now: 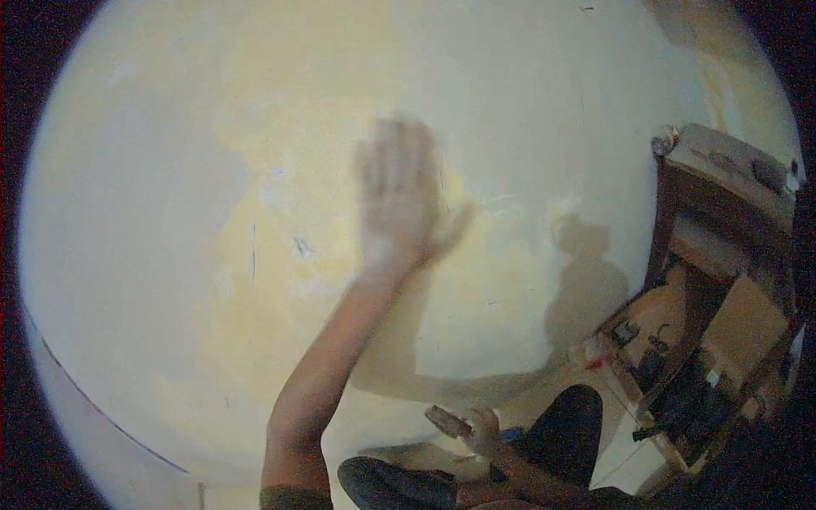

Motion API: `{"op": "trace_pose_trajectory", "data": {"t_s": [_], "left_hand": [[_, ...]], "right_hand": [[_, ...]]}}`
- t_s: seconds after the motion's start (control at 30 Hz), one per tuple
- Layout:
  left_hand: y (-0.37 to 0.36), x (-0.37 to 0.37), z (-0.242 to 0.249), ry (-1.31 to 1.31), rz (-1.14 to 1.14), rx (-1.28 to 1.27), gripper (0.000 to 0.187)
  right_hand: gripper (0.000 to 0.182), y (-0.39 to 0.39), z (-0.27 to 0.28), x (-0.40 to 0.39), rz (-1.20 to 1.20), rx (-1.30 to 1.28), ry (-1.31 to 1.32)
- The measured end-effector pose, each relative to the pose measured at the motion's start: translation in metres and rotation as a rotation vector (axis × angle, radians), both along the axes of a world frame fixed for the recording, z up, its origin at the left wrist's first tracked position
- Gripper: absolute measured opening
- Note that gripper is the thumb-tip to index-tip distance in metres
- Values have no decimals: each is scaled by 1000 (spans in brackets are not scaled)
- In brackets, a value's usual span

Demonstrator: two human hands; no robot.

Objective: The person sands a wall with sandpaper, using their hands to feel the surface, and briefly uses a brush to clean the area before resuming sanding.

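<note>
My left hand (398, 195) is raised at the middle of the view, flat over a patchy wall (314, 153) of pale yellow and off-white. Its fingers point up and its thumb sticks out to the right; motion smears it slightly. Lower down, near my bent knees, my right hand (484, 432) is closed around a small flat brown block (448, 421), whose kind is not clear. The block's far end juts out to the left of the fingers.
A wooden cabinet (733, 217) stands at the right with things on top. Its opened lower part holds dark items (650, 357). My dark-clothed knees (568, 433) are at the bottom. A thin dark line (110, 416) crosses the lower left.
</note>
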State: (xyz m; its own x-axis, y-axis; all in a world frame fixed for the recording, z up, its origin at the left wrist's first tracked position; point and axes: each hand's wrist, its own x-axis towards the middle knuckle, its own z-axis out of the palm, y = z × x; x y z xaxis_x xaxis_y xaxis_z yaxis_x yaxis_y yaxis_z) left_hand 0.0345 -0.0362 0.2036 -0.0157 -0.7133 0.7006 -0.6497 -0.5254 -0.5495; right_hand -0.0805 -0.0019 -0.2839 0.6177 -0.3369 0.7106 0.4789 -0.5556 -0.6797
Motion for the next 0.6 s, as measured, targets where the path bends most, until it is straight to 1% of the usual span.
{"op": "trace_pose_trajectory", "data": {"t_s": [0.03, 0.07, 0.1, 0.17, 0.2, 0.23, 0.27, 0.3, 0.33, 0.37, 0.4, 0.43, 0.5, 0.53, 0.6], "left_hand": [[-11, 7, -25, 64, -144, 244, 89], [-29, 28, -67, 135, -357, 500, 76], [-41, 55, -145, 622, -374, 743, 70], [-1, 37, -188, 876, -328, 998, 62], [32, -16, -150, 632, -272, 1031, 59], [27, -64, -115, 385, -217, 1079, 55], [8, -64, -97, 297, -280, 889, 55], [20, -37, -49, 196, -368, 701, 55], [45, -33, -13, 115, -430, 495, 56], [69, -30, 19, 63, -306, 255, 65], [81, -22, 52, -35, -274, 41, 71], [93, -3, 81, -212, -276, -87, 74], [96, 7, 102, -288, -20, -445, 81], [99, 18, 104, -265, 49, -494, 86], [100, 45, 97, -218, 190, -595, 96]], "right_hand": [[24, 5, -16, 6, 10, -53, -8], [23, 5, -11, -3, 58, -9, 77], [22, 8, 9, -29, 109, 32, 160], [20, 39, 1, -59, 127, 62, 204], [19, 55, -24, -70, 90, 63, 161], [18, 38, -41, -81, 46, 88, 116], [18, 2, -56, -71, 77, 95, 202], [17, -4, -48, -43, 81, 106, 281], [17, -4, -39, -40, 78, 117, 342], [17, -5, -29, -37, 76, 127, 404], [16, -4, -15, -37, 40, 156, 437], [16, -2, -8, -38, 9, 185, 472], [16, 2, -30, -24, -51, 251, 362], [16, 5, -33, -21, -82, 280, 308], [19, 8, -34, -28, 25, 258, 333]]}}
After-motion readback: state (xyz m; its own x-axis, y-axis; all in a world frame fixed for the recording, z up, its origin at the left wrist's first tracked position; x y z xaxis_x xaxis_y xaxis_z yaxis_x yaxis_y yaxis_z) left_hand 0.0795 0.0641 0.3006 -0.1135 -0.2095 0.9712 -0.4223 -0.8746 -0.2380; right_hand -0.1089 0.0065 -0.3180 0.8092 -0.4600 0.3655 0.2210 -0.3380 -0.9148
